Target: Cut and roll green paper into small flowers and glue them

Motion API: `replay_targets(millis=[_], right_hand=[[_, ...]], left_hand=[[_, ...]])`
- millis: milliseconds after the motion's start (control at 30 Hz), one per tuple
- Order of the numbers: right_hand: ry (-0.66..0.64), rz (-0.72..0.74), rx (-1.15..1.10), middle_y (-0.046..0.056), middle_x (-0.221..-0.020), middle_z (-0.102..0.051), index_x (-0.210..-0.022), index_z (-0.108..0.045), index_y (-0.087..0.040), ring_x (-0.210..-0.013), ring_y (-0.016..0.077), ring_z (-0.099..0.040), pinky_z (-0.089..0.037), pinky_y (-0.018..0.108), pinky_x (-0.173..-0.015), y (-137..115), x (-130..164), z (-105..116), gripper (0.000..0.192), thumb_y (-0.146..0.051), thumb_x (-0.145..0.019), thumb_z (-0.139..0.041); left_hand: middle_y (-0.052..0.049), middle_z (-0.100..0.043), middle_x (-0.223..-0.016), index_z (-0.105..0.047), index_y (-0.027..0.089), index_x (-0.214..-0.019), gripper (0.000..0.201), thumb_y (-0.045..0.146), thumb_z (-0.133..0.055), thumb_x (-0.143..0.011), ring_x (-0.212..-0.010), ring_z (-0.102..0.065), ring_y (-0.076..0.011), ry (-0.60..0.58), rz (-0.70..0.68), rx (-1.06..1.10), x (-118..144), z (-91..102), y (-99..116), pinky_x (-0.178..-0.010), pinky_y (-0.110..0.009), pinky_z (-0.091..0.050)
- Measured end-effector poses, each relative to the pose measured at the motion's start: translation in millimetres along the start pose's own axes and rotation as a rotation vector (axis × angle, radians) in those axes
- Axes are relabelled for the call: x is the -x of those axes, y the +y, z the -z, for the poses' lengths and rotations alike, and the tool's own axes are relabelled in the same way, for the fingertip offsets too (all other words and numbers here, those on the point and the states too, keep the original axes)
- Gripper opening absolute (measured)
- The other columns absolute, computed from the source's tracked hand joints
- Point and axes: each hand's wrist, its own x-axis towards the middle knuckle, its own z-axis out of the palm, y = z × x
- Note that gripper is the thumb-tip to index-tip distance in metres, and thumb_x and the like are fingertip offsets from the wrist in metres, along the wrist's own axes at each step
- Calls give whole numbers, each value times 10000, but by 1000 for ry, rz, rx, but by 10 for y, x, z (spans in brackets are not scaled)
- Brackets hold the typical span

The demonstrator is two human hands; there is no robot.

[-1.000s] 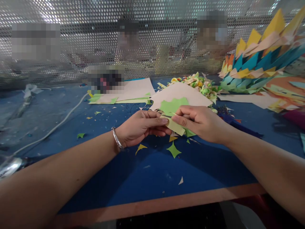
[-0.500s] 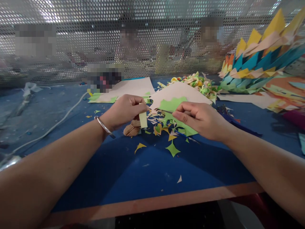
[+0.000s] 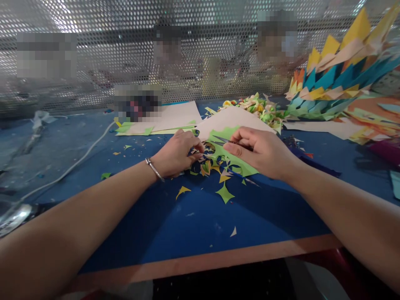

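left hand (image 3: 178,154) now down among the paper scraps (image 3: 212,164), no longer lifted w/ the pale yellow strip pinched up as half a sec ago; strip not visible now, maybe under the fingers or dropped into the pile, can't tell. fingers curled together, tips pressing into the cuttings; whether anything is actually pinched is hidden. silver bangle (image 3: 153,168) on that wrist.

right hand (image 3: 259,152) shifted slightly fwd and up, closed around a thin dark-tipped tool (image 3: 223,140), prob. small scissors, blade pointing left over the green sheet (image 3: 237,164). green sheet flat on the surface, partly under the right hand, edge cut into scallops and holes. reads as one piece finished w/ and set down, hands regrouping over the scrap pile w/ cutter in grip.

loose offcuts nearer the edge: green star-ish bit (image 3: 225,193), yellow bit (image 3: 183,191), small white triangle (image 3: 233,232).

surface (image 3: 175,233): blue covering, dusty, w/ a brown wooden front edge. beige sheets (image 3: 175,116) lying flat behind the hands, green strips along their near side. heap of crumpled green/yellow paper bits (image 3: 261,109) behind right hand. far right, tall stack of folded coloured paper (image 3: 340,79) in yellow, teal, orange, peach, points fanning out. white cable (image 3: 78,162) snaking across left side; shiny metal object (image 3: 14,216) at far left edge, unclear what.

room: perforated metal screen (image 3: 125,50) along the back of the surface; other people seated beyond it, blurred, well apart from these hands.
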Motion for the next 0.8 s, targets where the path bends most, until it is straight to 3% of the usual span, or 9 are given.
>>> replay_targets(millis=[300, 467, 567, 700, 800], right_hand=[[-7, -27, 39, -67, -557, -394, -856, -531, -214, -519, 107, -305, -245, 281, -513, 9, -1, -17, 369, -573, -932, -563], [-5, -48, 111, -59, -546, -437, -838, -530, -211, -512, 107, -333, -250, 285, -521, 63, -33, -9, 366, -564, -928, -567], [-62, -90, 223, -48, -547, -478, -840, -532, -215, -503, 117, -388, -264, 284, -517, 79, -50, -6, 392, -600, -904, -573], [-194, -149, 395, -22, -545, -519, -863, -562, -213, -488, 147, -461, -259, 285, -493, 32, -42, -18, 384, -597, -887, -577], [-212, -151, 548, 20, -611, -596, -903, -583, -208, -536, 178, -517, -258, 288, -501, -31, -7, -31, 347, -554, -908, -557]], left_hand=[[-67, -641, -807, -642, 209, -713, 122, 183, -603, -825, -865, -511, -231, 14, 20, 120, -60, -35, -23, -911, -377, -329], [-41, -635, -751, -645, 204, -749, 97, 212, -628, -845, -750, -523, -193, 169, 220, 227, -31, 17, -41, -758, -321, -368], [-32, -667, -755, -647, 196, -769, 82, 222, -654, -847, -706, -555, -160, 244, 322, 424, -12, 29, 2, -706, -291, -391], [-37, -702, -802, -645, 177, -759, 100, 217, -705, -829, -771, -629, -143, 269, 394, 805, 15, -5, 151, -752, -274, -456], [-29, -706, -803, -640, 167, -759, 100, 182, -719, -818, -790, -649, -128, 307, 473, 1031, 31, -33, 265, -782, -266, -472]])
